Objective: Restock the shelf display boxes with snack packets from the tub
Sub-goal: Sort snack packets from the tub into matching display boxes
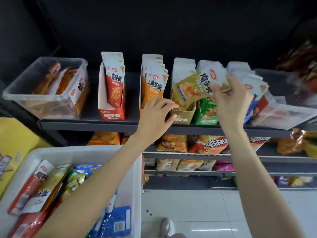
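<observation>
My right hand (230,102) pinches the white top end of a tan snack packet (193,89), thumb in front. The packet lies tilted, its long axis running from upper right down to lower left, its bottom corner dipping into the tan display box (182,115) on the shelf (89,125). My left hand (155,117) hovers at that box's front left edge, fingers loosely curled, holding nothing I can see. The orange box (151,83) stands close on the left, the green box (206,115) tight on the right, behind my wrist. The white tub (135,179) sits below left, packets inside.
</observation>
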Available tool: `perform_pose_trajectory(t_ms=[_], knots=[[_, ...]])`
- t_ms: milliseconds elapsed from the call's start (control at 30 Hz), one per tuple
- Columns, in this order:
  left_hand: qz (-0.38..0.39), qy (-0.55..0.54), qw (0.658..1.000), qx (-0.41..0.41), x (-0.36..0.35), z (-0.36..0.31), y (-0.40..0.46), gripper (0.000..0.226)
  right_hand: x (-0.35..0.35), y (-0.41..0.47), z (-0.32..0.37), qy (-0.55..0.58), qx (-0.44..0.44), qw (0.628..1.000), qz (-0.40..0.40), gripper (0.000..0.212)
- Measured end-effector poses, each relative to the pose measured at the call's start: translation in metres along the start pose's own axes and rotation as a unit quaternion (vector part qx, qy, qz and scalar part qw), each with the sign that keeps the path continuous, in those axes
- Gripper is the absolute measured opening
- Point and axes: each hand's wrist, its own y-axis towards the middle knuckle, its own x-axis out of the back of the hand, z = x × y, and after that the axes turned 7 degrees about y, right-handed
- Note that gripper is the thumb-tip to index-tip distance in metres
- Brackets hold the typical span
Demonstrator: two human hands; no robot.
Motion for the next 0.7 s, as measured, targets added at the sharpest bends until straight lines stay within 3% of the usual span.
perform_pose_trajectory(t_ms=[133,367,467,600,700], knots=[[-0.009,0.024,1.000,0.001,-0.013,-0.003,0.007,0.012,-0.032,0.019,-0.008,-0.139,0.101,0.981,0.090,0.027],[0.015,0.002,1.000,0.022,-0.009,-0.007,0.014,0.010,-0.042,0.034,-0.012,-0.303,0.090,0.929,0.193,0.035],[0.026,0.001,0.999,0.026,-0.009,-0.006,0.013,0.010,-0.042,0.023,-0.020,-0.302,0.106,0.937,0.142,0.040],[0.029,-0.034,0.999,0.018,-0.003,-0.004,0.009,0.015,-0.035,-0.009,-0.025,-0.191,0.127,0.973,-0.016,0.033],[-0.044,-0.120,0.989,0.070,0.013,-0.004,-0.008,0.018,-0.033,-0.050,-0.009,-0.051,0.115,0.992,-0.015,0.022]])
